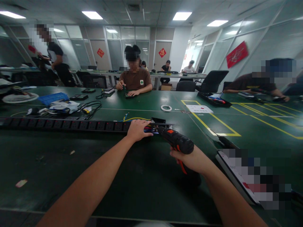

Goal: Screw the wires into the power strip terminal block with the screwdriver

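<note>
A long black power strip (90, 125) with a row of sockets lies across the green table. My left hand (138, 130) is closed over it near its right end, thumb towards me. Beside those fingers the strip's end is opened up, with coloured wires (148, 128) showing inside and yellow and blue wires (132, 119) running behind. My right hand (187, 157) grips a black and orange cordless drill (177, 140). The drill's nose points left at the opened end; whether its tip touches a screw is too small to tell.
A dark pointed tool (227, 142) and a white-edged box or book (239, 178) lie at the right. A white ring (166, 108), a paper sheet (199, 109), a blue tray (53, 98) and black cables (93, 107) lie beyond the strip. A person (134, 75) works opposite.
</note>
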`<state>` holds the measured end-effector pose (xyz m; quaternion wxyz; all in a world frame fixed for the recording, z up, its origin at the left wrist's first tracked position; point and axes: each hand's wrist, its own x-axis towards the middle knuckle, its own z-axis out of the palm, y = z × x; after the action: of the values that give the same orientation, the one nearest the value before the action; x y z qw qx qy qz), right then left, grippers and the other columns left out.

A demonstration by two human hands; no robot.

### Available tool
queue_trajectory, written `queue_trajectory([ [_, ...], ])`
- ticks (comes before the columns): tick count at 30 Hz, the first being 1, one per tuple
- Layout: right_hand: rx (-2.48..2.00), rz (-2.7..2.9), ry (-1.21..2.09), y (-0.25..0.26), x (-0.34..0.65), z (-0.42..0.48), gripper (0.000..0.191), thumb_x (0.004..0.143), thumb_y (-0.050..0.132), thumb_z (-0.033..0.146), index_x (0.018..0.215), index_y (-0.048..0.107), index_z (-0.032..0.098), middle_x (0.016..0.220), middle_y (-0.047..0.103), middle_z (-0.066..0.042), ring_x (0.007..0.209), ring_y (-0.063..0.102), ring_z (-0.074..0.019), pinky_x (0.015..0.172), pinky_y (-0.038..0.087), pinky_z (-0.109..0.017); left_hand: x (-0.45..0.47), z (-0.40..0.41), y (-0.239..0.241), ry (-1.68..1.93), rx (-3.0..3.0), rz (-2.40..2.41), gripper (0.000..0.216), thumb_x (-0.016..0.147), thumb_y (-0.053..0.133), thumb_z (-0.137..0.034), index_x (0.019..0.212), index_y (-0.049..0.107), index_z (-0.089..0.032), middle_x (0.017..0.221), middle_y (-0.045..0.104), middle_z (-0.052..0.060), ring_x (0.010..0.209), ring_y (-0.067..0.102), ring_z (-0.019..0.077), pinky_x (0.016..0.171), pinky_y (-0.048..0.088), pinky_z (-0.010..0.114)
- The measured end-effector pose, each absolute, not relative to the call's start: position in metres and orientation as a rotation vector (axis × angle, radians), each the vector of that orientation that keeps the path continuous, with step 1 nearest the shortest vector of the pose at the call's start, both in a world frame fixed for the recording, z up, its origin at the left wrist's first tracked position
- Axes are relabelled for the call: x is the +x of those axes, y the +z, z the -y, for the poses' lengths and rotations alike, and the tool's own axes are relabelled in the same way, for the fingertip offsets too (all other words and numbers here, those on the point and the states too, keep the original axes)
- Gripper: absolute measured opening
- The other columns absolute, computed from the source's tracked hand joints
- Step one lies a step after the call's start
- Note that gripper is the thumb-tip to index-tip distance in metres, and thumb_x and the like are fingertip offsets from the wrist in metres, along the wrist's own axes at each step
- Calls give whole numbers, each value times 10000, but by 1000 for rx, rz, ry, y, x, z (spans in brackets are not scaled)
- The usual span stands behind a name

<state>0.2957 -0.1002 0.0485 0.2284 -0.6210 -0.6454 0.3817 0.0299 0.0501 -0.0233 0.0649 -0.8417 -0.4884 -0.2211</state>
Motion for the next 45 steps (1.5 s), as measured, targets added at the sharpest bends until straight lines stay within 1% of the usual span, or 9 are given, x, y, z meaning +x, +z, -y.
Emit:
queue_trajectory([
  [5,-1711,1755,1042,47,295,100,165,810,741,270,955,697,205,667,692,8,634,692,-204,599,523,-306,30,-51,-24,-673,-2550,1460,752,899,790,-730,1487,691,-272,1450,739,106,1308,651,353,1095,429,488],
  [8,-1698,1762,1046,46,295,100,178,822,736,280,977,700,201,670,693,8,643,695,-204,614,530,-309,29,-52,-25,-671,-2539,1458,761,899,788,-732,1488,690,-260,1446,739,114,1305,653,353,1094,430,488],
  [16,-1719,1765,1038,45,296,100,136,811,758,278,909,700,204,680,718,-5,656,710,-212,617,526,-308,30,-50,-24,-671,-2540,1470,763,899,786,-733,1497,689,-270,1439,742,115,1298,657,359,1089,438,498],
  [25,-1717,1770,1056,49,296,100,118,827,742,257,912,678,205,699,720,-7,663,714,-211,633,542,-317,29,-54,-27,-666,-2545,1466,770,899,778,-747,1502,678,-278,1464,731,104,1319,643,357,1096,424,495],
  [34,-1696,1762,1047,46,295,100,199,807,736,283,988,703,207,673,702,9,641,706,-211,606,528,-309,29,-51,-26,-663,-2528,1469,787,902,762,-763,1502,686,-258,1447,740,119,1299,654,357,1087,433,490],
  [45,-1721,1774,1034,47,296,100,136,809,738,287,912,679,221,683,712,6,653,711,-210,622,527,-315,29,-52,-25,-663,-2536,1472,777,898,768,-760,1502,682,-277,1446,739,107,1301,652,359,1089,432,493],
])
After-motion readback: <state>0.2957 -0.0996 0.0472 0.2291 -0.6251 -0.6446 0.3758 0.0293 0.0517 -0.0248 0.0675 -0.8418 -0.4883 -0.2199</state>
